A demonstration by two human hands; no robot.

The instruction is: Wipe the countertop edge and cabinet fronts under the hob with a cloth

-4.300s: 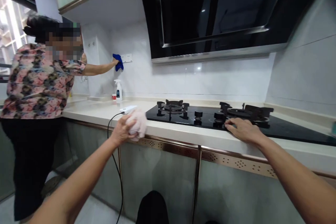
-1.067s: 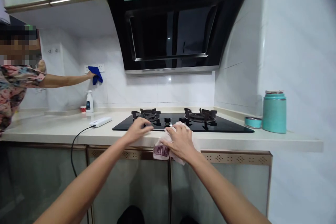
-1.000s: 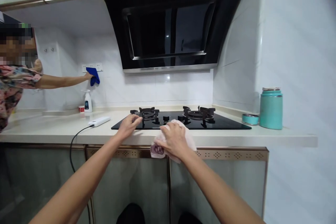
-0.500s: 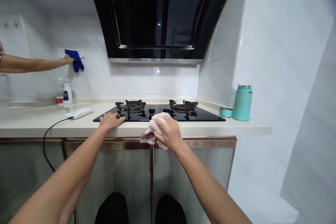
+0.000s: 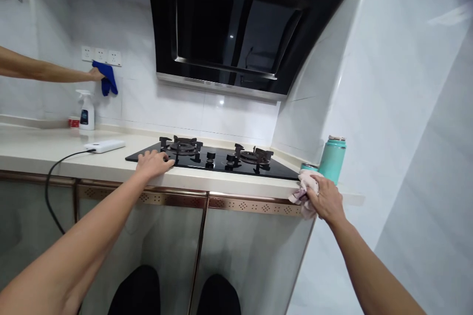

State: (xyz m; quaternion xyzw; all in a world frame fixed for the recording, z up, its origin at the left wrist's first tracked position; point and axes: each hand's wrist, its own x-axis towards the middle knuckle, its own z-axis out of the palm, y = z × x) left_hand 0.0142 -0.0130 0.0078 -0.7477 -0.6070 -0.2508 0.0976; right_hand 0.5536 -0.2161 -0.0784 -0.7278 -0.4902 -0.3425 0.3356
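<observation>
My right hand (image 5: 327, 199) grips a crumpled pale pink cloth (image 5: 305, 193) at the front edge of the counter, by the right corner of the black glass gas stove (image 5: 283, 171). Just behind the cloth stand a teal insulated bottle (image 5: 333, 160) and a low teal container (image 5: 309, 166), partly covered by it. On the stove's front left edge rests my left hand (image 5: 152, 163), fingers extended and holding nothing. Two burners with black pan supports and two knobs (image 5: 210, 156) are on the stove.
A black range hood (image 5: 221, 24) hangs above the stove. On the left counter lies a white power bank (image 5: 105, 146) with a black cable (image 5: 55, 167). Behind it are a spray bottle (image 5: 86, 113) and another person's hand (image 5: 96, 74) holding a blue cloth (image 5: 107, 78) below wall sockets.
My right hand has slid right with the pink cloth, from the stove's front middle to its right corner. My left hand stays on the stove edge. The view has tilted.
</observation>
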